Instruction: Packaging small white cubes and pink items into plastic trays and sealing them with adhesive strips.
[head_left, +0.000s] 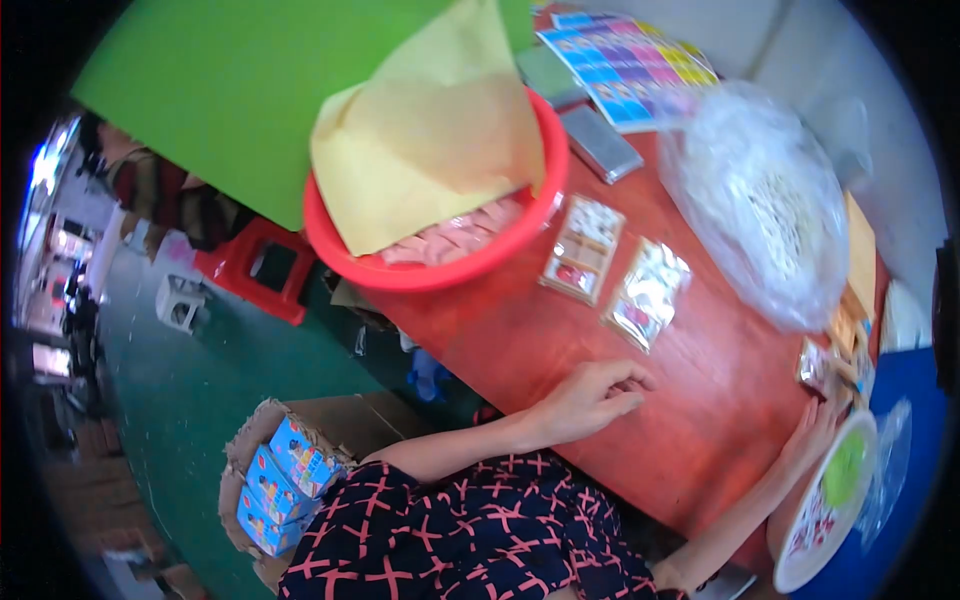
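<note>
My left hand [600, 400] hovers over or rests on the red tabletop near its front edge, fingers curled in with nothing showing in them. At the right, my right hand [816, 432] reaches out with fingers stretched, beside a white oval dish [778, 550] holding green and red-and-white bits. A small clear packet [812, 366] lies just beyond its fingertips; whether they touch is hard to tell. Past my left hand lie two packs in clear film: a shiny one [648, 295] and a compartmented box [582, 250] with white pieces on top.
A red basin [420, 277] of pink pieces, part covered by yellow paper [430, 140], stands far left. A big clear bag [760, 205] of white bits, a grey block [602, 145] and coloured sheets [630, 75] lie behind. On the floor are a carton [235, 470] and stools [265, 265].
</note>
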